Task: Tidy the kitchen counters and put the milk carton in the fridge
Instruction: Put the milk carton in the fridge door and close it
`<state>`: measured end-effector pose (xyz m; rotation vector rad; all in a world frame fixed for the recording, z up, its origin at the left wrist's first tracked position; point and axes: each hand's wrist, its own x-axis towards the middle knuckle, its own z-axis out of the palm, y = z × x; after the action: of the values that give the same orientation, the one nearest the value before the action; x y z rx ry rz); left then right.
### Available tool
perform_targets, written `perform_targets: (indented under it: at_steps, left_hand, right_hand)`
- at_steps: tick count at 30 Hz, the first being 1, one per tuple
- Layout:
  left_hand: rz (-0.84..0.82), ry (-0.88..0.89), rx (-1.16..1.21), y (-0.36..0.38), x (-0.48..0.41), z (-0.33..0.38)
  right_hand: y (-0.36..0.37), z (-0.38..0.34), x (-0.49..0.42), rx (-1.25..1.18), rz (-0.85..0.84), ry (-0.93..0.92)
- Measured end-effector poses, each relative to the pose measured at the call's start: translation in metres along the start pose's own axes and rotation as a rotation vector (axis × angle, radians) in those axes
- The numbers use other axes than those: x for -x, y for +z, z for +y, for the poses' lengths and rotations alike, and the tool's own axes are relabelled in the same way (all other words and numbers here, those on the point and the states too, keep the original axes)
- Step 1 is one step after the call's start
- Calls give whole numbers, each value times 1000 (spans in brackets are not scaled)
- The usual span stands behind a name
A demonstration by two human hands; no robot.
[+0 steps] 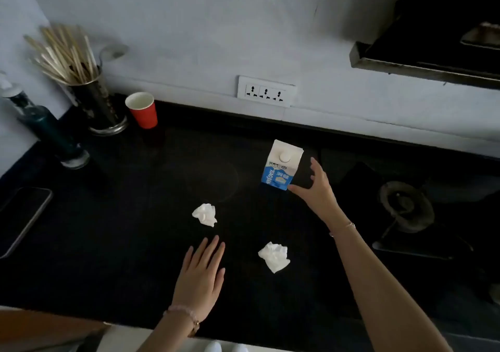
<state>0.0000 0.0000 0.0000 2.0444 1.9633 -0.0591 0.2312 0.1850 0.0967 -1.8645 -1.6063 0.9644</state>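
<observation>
A blue and white milk carton [281,166] with a white cap stands upright on the black counter [108,243], right of centre. My right hand [316,189] is spread open just to its right; the thumb tip sits at the carton's lower right corner and the fingers are apart. Two crumpled white tissues lie on the counter: one [205,214] just beyond my left fingertips, the other [273,255] between my two arms. My left hand [201,276] hovers flat over the counter with fingers extended and nothing in it.
A red paper cup [142,110] stands at the back left beside a metal holder of chopsticks [96,100] and a dark bottle [51,132]. A phone [21,217] lies at the left edge. A gas burner [405,205] is on the right, under a range hood [433,54].
</observation>
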Motion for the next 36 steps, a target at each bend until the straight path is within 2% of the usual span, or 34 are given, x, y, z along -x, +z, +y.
perform_targets:
  at_steps: [1, 8, 19, 24, 29, 33, 36]
  left_hand:
    - [41, -2, 18, 3, -1, -1]
    - [0, -36, 35, -3, 2, 0]
    - [-51, -70, 13, -5, -1, 2]
    - [-42, -81, 8, -7, 1, 4]
    - [33, -50, 35, -13, 3, 10]
    - [-2, 25, 35, -26, 1, 9]
    - [41, 27, 123, -43, 9, 4]
  right_hand:
    - [1, -3, -8, -34, 4, 7]
    - [13, -4, -44, -207, -106, 8]
    - [5, -10, -48, -118, 4, 60]
    - [-12, -10, -7, -175, 41, 6]
    - [-22, -6, 61, -318, 10, 38]
    - [-17, 0, 117, -402, 9, 64]
    - [-15, 5, 147, -446, 37, 87]
